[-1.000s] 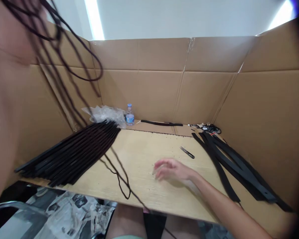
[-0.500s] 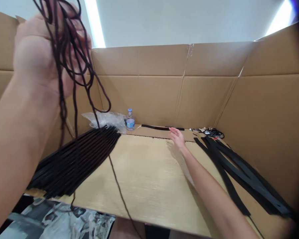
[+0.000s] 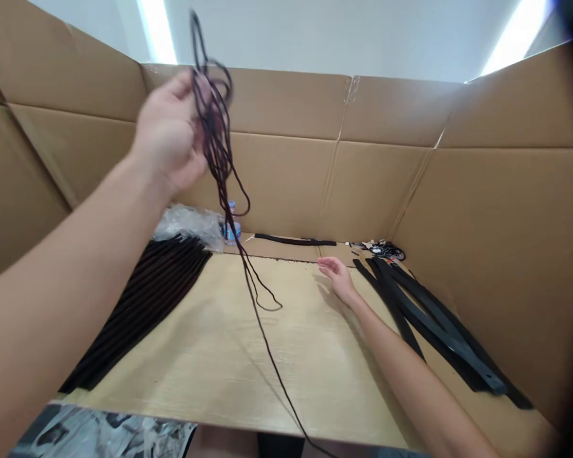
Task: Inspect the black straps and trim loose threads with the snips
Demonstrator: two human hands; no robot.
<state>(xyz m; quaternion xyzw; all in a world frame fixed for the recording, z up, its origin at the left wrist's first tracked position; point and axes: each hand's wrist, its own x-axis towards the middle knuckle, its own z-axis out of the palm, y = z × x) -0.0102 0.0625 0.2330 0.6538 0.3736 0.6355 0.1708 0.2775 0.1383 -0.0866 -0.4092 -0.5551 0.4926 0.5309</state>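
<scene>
My left hand (image 3: 174, 130) is raised at the upper left, its fingers closed on a looped bundle of thin dark cord (image 3: 218, 143). Loops hang below the hand, and one long strand runs down across the tabletop (image 3: 277, 343) and past its front edge. Over the right half of the table is my right hand (image 3: 337, 277), fingers stretched out and holding nothing. Whether it touches the surface I cannot tell.
Many dark strips (image 3: 157, 299) lie side by side at the left. Longer black strips (image 3: 434, 327) lie at the right, near a tangle of black cable (image 3: 389, 251). A plastic bag (image 3: 191, 224) and water bottle (image 3: 233, 232) stand behind. Cardboard walls (image 3: 286, 178) enclose the table.
My left hand has moved right and away from the camera with the cord, whose lower loops now dangle over the table's middle. My right hand stays open, slightly lower.
</scene>
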